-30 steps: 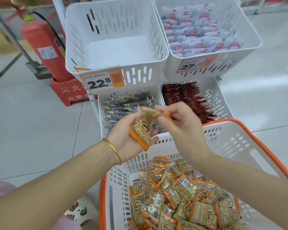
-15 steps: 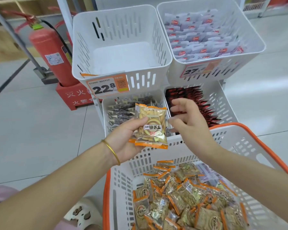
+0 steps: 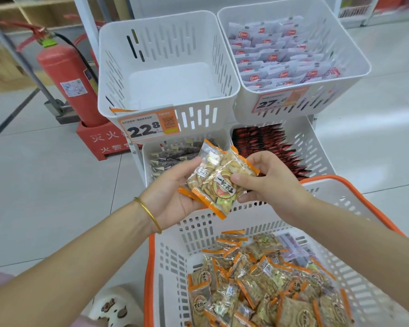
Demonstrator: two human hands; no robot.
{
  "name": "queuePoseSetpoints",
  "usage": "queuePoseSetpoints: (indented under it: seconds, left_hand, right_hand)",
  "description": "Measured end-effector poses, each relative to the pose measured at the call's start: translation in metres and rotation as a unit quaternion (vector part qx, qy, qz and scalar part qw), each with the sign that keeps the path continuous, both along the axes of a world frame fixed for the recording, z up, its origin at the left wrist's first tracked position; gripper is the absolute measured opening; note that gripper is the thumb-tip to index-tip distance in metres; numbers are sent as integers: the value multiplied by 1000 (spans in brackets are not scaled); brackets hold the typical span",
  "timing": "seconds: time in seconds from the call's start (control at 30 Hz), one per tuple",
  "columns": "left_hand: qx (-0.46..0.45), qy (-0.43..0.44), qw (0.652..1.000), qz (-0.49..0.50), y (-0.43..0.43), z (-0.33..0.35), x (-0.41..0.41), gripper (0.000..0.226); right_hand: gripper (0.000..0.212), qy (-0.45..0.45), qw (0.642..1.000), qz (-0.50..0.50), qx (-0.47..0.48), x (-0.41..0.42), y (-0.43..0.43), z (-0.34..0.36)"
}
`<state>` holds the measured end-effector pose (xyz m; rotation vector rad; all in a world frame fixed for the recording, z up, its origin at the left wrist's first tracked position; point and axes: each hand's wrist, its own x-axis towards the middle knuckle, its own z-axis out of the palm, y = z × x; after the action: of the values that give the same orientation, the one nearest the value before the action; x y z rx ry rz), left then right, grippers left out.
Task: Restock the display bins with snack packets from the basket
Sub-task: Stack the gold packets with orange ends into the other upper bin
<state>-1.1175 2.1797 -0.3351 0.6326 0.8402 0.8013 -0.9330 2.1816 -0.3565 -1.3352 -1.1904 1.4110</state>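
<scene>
A white display rack is standing on a pale tiled floor, carrying four slotted white bins. The empty bin is sitting on the upper tier, showing a 22.8 price tag. Right of the empty bin, a bin of white packets is sitting. Directly below, a bin of dark packets. Below and right, a bin of red packets. Left of the empty bin, a fire extinguisher is standing in a red holder.

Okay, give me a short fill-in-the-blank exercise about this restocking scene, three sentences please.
1. The left hand and right hand together hold ___ snack packets.
2. The price tag on the upper left bin reads ___.
3. The gold bracelet sits on the ___ wrist.
Missing words: two; 22.8; left.
</scene>
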Motion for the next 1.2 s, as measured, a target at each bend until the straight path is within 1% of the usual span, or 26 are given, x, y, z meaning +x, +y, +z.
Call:
queuePoseSetpoints:
  seconds: [0.07, 0.13, 0.17, 0.2, 0.23, 0.27, 0.3, 0.33, 0.37, 0.43, 0.47, 0.53, 0.57, 0.63, 0.67, 0.7, 0.73, 0.77, 0.8, 0.83, 0.87, 0.9, 0.97, 1.03, 1.1, 1.2]
  left_hand:
    - [48, 52, 997, -25, -3, -1, 2, 40]
    - [83, 142, 986, -16, -4, -3, 4, 42]
    - [101, 194, 976, -10, -5, -1, 3, 41]
    - [131, 256, 958, -12, -3, 2, 1, 40]
    - [180, 343, 921, -26, -1, 7, -3, 40]
    - [235, 434, 869, -48, 3, 12, -9, 40]
    - [281, 500, 816, -65, 6, 18, -14, 40]
    - [309, 535, 783, -69, 9, 24, -19, 43]
    - [326, 540, 773, -66, 13, 28, -22, 46]
    - [346, 521, 779, -50, 17, 37, -28, 52]
    - [357, 524, 772, -41, 17, 42, -31, 54]
    - [397, 538, 743, -10, 21, 52, -41, 56]
    - [414, 541, 732, 18, 22, 58, -45, 57]
    - [432, 521, 731, 83, 28, 68, -59, 59]
    - [438, 506, 732, 126, 32, 73, -67, 59]
    - [446, 502, 721, 171, 38, 76, -76, 58]
    - [456, 519, 692, 210, 45, 77, -87, 58]
    - [460, 557, 650, 236, 51, 78, -97, 62]
    - [453, 599, 614, 243, 58, 75, -106, 67]
    - [435, 628, 601, 234, 63, 72, -112, 74]
    - [408, 640, 615, 214, 68, 67, -115, 81]
    - [380, 639, 640, 194, 72, 60, -117, 89]
    - [358, 622, 679, 157, 79, 45, -120, 104]
    - [370, 610, 688, 136, 82, 37, -124, 112]
    - [368, 611, 689, 126, 81, 36, -126, 113]
    - [371, 607, 691, 125, 78, 35, -130, 108]
  right_hand:
    - [34, 11, 1000, -5, -2, -5, -3, 0]
    - [38, -17, 1000, -9, 1, -9, -4, 1]
    - [42, -65, 998, -8, 20, -10, -5, 1]
    - [50, -151, 986, -2, 64, -10, -5, 3]
    - [62, -251, 959, 11, 128, -8, -4, 5]
    - [77, -324, 926, 37, 192, -7, -1, 10]
    - [86, -360, 899, 76, 238, -7, 2, 16]
    - [87, -372, 884, 120, 256, -9, 6, 25]
    - [85, -374, 877, 156, 258, -13, 11, 33]
    - [74, -359, 875, 196, 257, -25, 23, 46]
    - [67, -343, 880, 205, 257, -33, 29, 53]
    - [53, -311, 887, 228, 254, -49, 43, 66]
    - [45, -302, 886, 244, 253, -56, 52, 73]
    - [31, -280, 892, 262, 239, -70, 72, 89]
    - [32, -260, 902, 255, 232, -75, 82, 99]
    - [30, -230, 915, 239, 229, -79, 93, 109]
    - [25, -194, 930, 211, 230, -85, 103, 120]
    - [21, -161, 942, 177, 235, -90, 114, 130]
    - [22, -132, 951, 140, 241, -97, 126, 136]
    - [27, -118, 956, 105, 249, -106, 139, 139]
    - [32, -125, 956, 79, 252, -116, 152, 137]
    - [36, -151, 955, 62, 249, -127, 164, 132]
    - [38, -229, 942, 62, 237, -147, 184, 115]
    - [31, -270, 933, 103, 213, -164, 197, 97]
    - [25, -260, 933, 184, 168, -174, 197, 88]
    - [32, -279, 915, 275, 95, -175, 197, 86]
